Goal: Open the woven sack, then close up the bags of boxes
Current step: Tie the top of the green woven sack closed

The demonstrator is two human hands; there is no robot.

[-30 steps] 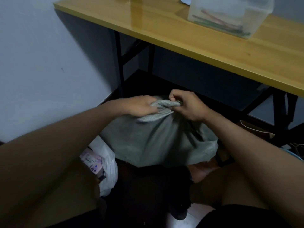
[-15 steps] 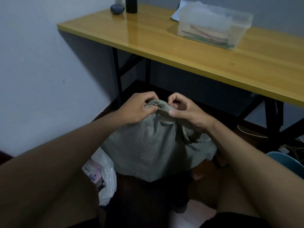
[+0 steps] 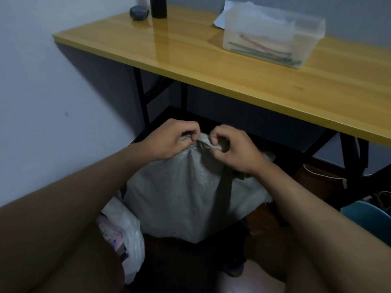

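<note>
A grey woven sack point(image 3: 179, 197) stands on the floor in front of me, partly under the wooden table. Its bunched top sits between my two hands. My left hand point(image 3: 171, 140) grips the left side of the gathered neck with curled fingers. My right hand point(image 3: 230, 149) pinches the right side of the same neck, fingers curled over the fabric. A white plastic bag point(image 3: 127, 229) with printed boxes inside lies at the sack's lower left, partly hidden by my left arm.
A yellow wooden table point(image 3: 211, 64) on black legs spans the upper view. On it stand a clear plastic box point(image 3: 273, 39) with coloured sticks, a dark bottle point(image 3: 158, 6) and a small dark object point(image 3: 138, 13). A blue chair edge point(image 3: 368, 214) shows at the right. A wall is on the left.
The view has tilted up, showing more of the table top. Both hands have shifted slightly on the sack's gathered top, still working the neck between them.
</note>
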